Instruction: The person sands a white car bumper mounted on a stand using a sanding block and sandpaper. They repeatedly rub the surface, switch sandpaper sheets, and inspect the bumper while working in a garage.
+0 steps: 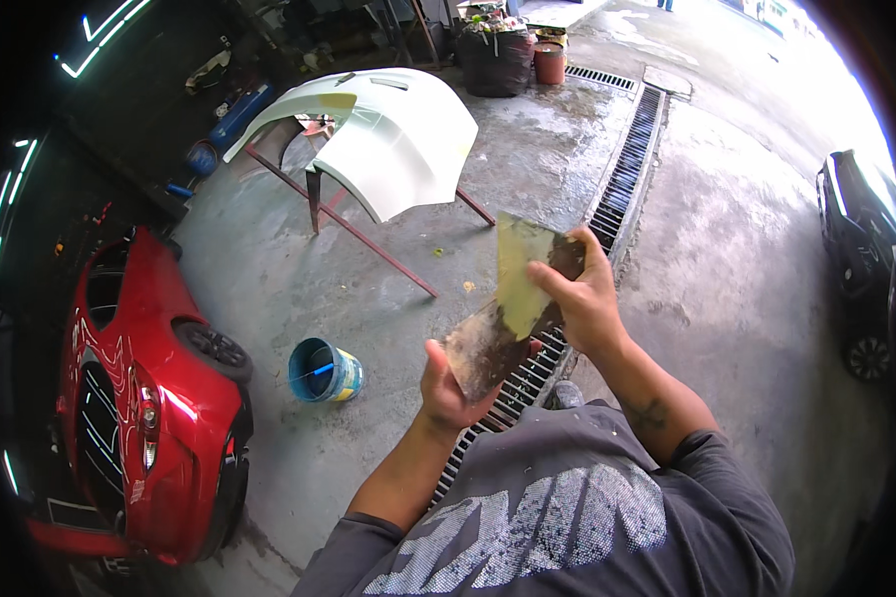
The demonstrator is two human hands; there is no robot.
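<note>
Near the centre of the frame the left hand (446, 386) is closed around the lower end of a flat board (488, 346), a dirty brown slab crusted with dried filler that tilts up toward the right. The right hand (579, 298) is clamped on a thin yellowish spreader (520, 277), fingers curled over its upper right corner, with the blade laid flat against the upper face of the board. Both tools touch each other in front of the person's chest, above a grey shirt with a pale dotted print.

Below the hands a long metal drain grate (622, 174) runs from the lower centre up to the upper right across a wet concrete floor (388, 298). In the upper middle a white car bumper (388, 134), with a yellow patch on its top, rests on a reddish metal stand (348, 224). A blue bucket (324, 371) sits on the floor left of centre. A red car (139, 398) fills the lower left, and a dark car (861, 239) stands at the right edge. Dark bins and a reddish pot (549, 62) stand at the top of the frame.
</note>
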